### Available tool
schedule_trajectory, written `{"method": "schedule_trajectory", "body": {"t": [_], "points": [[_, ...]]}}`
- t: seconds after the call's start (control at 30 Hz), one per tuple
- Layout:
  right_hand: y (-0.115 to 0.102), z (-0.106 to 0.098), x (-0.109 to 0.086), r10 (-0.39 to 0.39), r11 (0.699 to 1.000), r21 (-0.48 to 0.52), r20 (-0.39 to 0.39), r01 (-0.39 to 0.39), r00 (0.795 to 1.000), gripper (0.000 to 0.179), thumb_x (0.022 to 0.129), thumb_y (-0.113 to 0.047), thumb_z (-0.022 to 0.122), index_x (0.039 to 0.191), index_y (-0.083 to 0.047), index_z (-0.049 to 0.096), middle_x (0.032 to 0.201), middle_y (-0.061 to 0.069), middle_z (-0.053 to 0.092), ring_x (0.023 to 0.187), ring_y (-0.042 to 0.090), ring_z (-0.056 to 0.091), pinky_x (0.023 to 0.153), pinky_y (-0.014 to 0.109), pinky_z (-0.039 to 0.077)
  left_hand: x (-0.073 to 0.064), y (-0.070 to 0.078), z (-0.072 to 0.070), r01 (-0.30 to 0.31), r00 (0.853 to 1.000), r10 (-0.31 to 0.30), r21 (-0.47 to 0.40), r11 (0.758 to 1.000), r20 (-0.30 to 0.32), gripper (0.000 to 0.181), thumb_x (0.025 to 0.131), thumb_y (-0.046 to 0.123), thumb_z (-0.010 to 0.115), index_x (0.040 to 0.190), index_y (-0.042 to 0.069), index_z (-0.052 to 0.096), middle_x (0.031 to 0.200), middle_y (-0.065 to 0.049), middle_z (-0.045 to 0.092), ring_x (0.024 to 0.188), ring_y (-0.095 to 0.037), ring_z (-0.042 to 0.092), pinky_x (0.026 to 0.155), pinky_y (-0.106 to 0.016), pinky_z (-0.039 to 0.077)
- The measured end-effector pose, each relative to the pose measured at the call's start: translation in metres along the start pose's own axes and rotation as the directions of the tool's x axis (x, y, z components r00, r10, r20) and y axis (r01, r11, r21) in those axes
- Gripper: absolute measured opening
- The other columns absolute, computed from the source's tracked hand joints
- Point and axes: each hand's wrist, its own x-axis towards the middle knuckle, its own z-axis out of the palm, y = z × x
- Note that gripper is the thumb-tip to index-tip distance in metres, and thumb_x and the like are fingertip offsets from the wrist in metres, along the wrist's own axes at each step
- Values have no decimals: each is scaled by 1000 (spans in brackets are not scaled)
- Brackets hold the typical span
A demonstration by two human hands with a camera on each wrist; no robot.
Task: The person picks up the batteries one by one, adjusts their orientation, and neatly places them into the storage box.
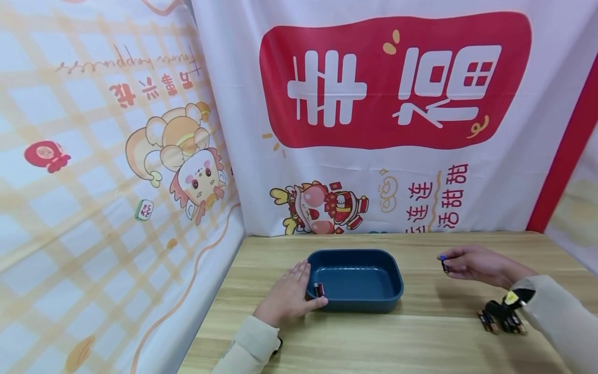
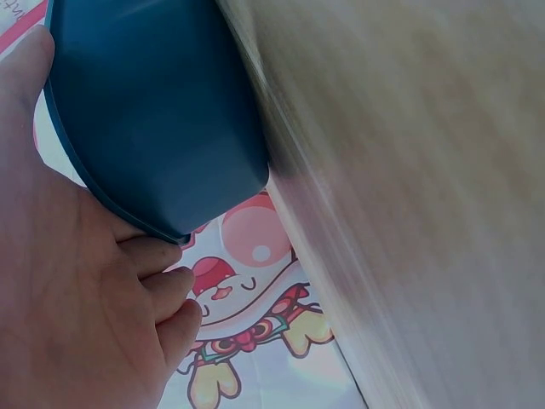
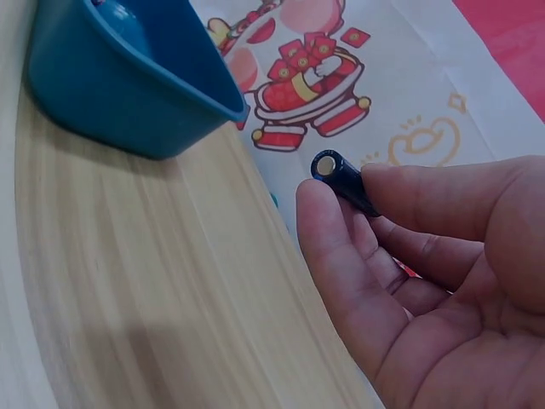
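A dark blue rectangular box (image 1: 355, 306) stands on the table, and my left hand (image 1: 287, 296) holds its left end. The thumb lies along the near side; the other fingers press the left wall, as the left wrist view also shows. Inside the box, at its left end, is a small dark and red battery (image 1: 319, 290); whether there is more than one I cannot tell. Right of the box and above the table, my right hand (image 1: 476, 265) pinches a dark battery (image 3: 347, 181) between thumb and fingertips. One flat silvery end of it faces the right wrist camera.
Several loose batteries (image 1: 488, 322) lie on the wooden table (image 1: 364, 343) at the right, below the right wrist. A black wrist camera (image 1: 500, 309) partly covers them. Printed cloth (image 1: 243, 104) hangs behind the table and along the left side.
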Motion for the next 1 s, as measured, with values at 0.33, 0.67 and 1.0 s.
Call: {"method": "schedule_trajectory", "body": {"t": [0.33, 0.67, 1.0], "points": [[-10, 22, 21, 59, 998, -28, -56, -61, 997, 33, 98, 0, 51, 128, 13, 48, 110, 15, 61, 100, 23, 63, 94, 43, 50, 0, -2, 2, 1, 1000, -1, -6, 1000, 2, 109, 81, 85, 33, 156, 8, 18, 161, -6, 15, 147, -25, 14, 115, -45, 19], [-18, 40, 35, 61, 998, -18, -28, -62, 998, 27, 98, -1, 53, 123, 10, 54, 106, 16, 61, 98, 23, 63, 96, 45, 48, -1, 0, 1, 3, 1000, -3, 3, 1000, 12, 110, 80, 87, 30, 156, 8, 16, 162, -6, 14, 147, -24, 13, 116, -43, 17], [-20, 59, 54, 60, 997, -40, -1, -60, 998, 25, 97, -1, 54, 120, 10, 53, 105, 17, 61, 98, 25, 62, 94, 45, 50, 0, 1, -1, -4, 1000, 4, 2, 1000, 0, 109, 82, 85, 31, 156, 7, 17, 161, -7, 14, 147, -25, 14, 115, -43, 18]]}}
